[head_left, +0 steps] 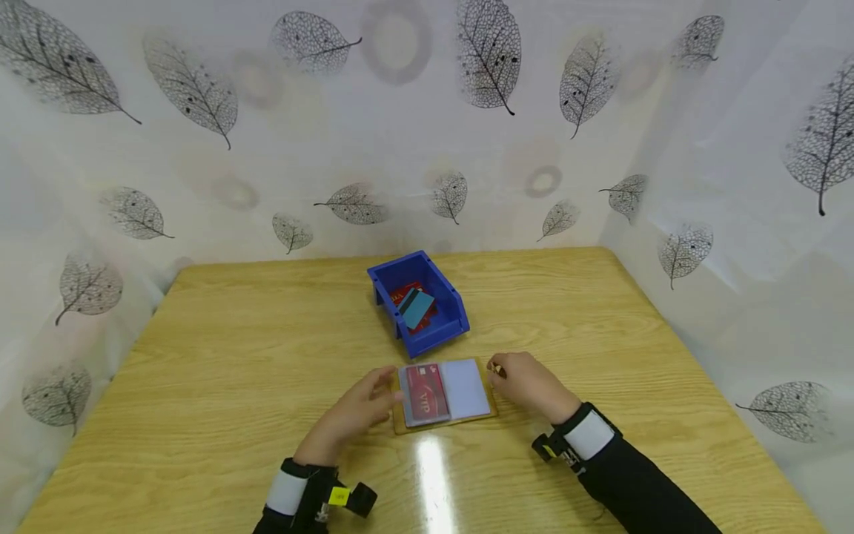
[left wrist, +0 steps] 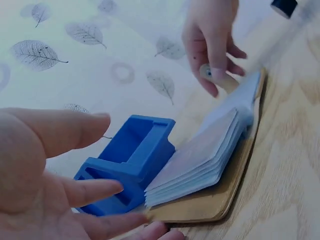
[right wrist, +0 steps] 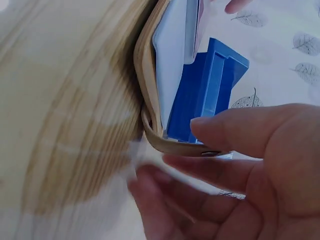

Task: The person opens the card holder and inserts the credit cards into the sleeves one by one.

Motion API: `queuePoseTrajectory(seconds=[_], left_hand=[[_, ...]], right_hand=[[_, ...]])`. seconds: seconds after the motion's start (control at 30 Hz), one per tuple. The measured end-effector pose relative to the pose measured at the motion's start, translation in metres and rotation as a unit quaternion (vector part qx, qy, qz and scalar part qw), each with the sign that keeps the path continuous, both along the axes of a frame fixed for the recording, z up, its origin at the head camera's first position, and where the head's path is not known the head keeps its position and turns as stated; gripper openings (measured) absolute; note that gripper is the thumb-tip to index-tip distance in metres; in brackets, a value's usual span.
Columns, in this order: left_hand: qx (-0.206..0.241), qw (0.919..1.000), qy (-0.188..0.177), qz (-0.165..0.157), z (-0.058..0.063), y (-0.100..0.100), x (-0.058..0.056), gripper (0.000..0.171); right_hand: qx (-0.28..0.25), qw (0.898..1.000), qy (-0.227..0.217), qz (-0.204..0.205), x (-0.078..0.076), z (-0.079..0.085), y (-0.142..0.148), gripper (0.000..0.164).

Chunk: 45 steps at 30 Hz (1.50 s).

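A tan card holder (head_left: 492, 404) lies spread open on the table, its clear sleeves (left wrist: 192, 165) stacked thickly on the left half. Through the top sleeve a red VIP card (head_left: 427, 393) shows; the right side has a pale blank sleeve (head_left: 465, 388). My right hand (head_left: 530, 382) pinches the holder's strap (right wrist: 180, 148) between thumb and index finger, beyond the right edge. A snap (left wrist: 208, 73) shows on that strap. Beside the left edge my left hand (head_left: 356, 408) hovers with loosely spread fingers, the fingertips close to the sleeves and nothing held.
A blue plastic bin (head_left: 437, 346) stands just behind the card holder. Inside it lie a teal card (head_left: 416, 308) with a dark stripe and several red cards (head_left: 400, 294). The wooden table (head_left: 267, 334) meets a leaf-patterned curtain (head_left: 400, 148) at the back and sides.
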<state>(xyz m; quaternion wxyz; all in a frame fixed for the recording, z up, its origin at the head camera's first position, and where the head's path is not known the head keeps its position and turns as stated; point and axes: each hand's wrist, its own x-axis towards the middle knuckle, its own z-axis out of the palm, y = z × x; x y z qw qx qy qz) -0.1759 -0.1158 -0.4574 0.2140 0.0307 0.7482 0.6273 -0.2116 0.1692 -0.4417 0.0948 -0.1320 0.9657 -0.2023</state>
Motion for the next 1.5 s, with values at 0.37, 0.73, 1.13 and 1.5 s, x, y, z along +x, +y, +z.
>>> queuePoseTrajectory(seconds=[0.37, 0.73, 1.13, 1.5], left_hand=[[0.095, 0.9906, -0.025, 0.095, -0.003, 0.008, -0.001, 0.055], [-0.120, 0.9706, 0.201, -0.057, -0.005, 0.052, -0.005, 0.036], [-0.301, 0.9010, 0.306, -0.062, -0.006, 0.081, -0.013, 0.046], [-0.337, 0.8884, 0.306, -0.061, -0.002, 0.086, -0.014, 0.047]], right_hand=[[-0.088, 0.995, -0.037, -0.007, 0.000, -0.003, -0.003, 0.017], [-0.155, 0.987, -0.034, 0.014, 0.003, -0.004, -0.015, 0.016], [-0.095, 0.988, 0.073, 0.095, -0.001, -0.014, -0.025, 0.011], [-0.147, 0.978, -0.091, 0.118, -0.035, -0.012, -0.028, 0.012]])
